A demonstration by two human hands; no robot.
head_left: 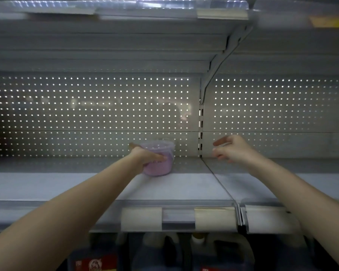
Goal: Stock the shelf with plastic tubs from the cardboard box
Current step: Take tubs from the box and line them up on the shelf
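My left hand [145, 158] curls round the plastic tub [161, 166], which sits deep on the shelf [67, 184], just left of the slotted upright [201, 122]. I judge it best to settle it flat and square to the back before letting go. Its clear lid is on, and pale purple filling reaches most of the way up. Right of the upright, my right hand [233, 151] hovers, fingers loosely spread, holding nothing.

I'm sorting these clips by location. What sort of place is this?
Most likely a shop aisle: a metal shelf with a perforated back panel, price-label strips along its front edge, and big labelled jugs on the level below.
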